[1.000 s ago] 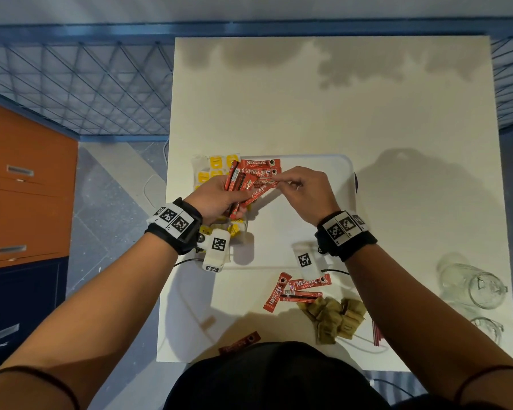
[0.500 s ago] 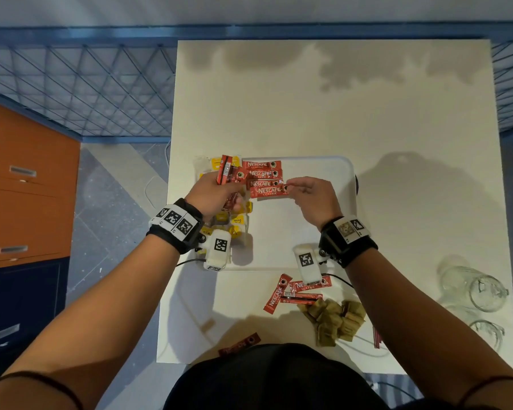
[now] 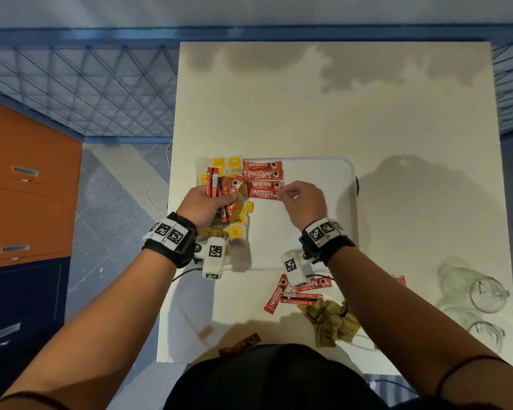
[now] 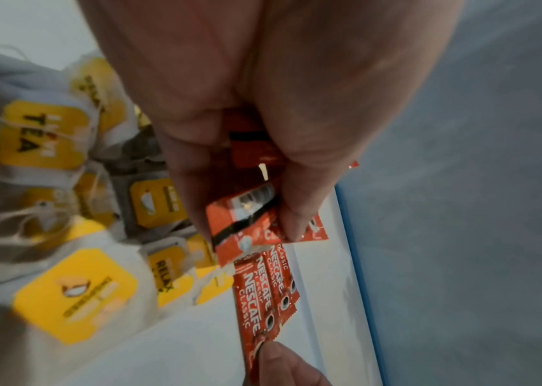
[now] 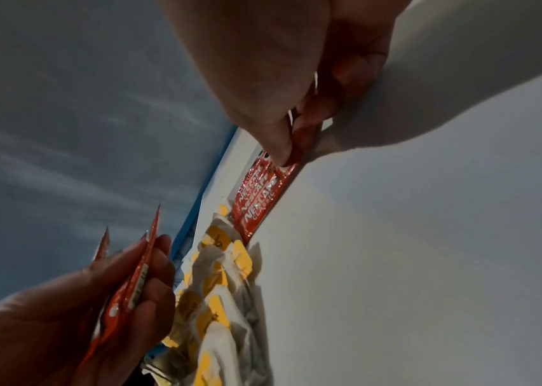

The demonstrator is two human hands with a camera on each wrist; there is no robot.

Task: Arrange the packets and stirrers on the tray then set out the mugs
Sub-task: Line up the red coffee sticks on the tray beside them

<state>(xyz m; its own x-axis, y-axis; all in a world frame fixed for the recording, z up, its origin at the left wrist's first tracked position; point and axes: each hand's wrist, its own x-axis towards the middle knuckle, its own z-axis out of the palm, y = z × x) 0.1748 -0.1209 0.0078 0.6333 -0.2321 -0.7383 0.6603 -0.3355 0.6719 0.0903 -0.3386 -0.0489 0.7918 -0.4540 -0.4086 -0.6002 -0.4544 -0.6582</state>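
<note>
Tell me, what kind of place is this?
Probably a workroom or recording space set up as a hot-drinks station, not a home kitchen. A plain white table carries a tray of coffee sachets and tea bags, with a blue mesh railing and orange drawers alongside.

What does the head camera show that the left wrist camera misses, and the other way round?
Only the head view shows the whole table, the glass mugs, the brown packets and the loose coffee sticks near the person. Only the left wrist view shows the print on the tea bag tags, such as TEA and RELAX. Both show the left hand gripping a bunch of sticks, the right hand pinching a stick in the row, and the tray.
</note>
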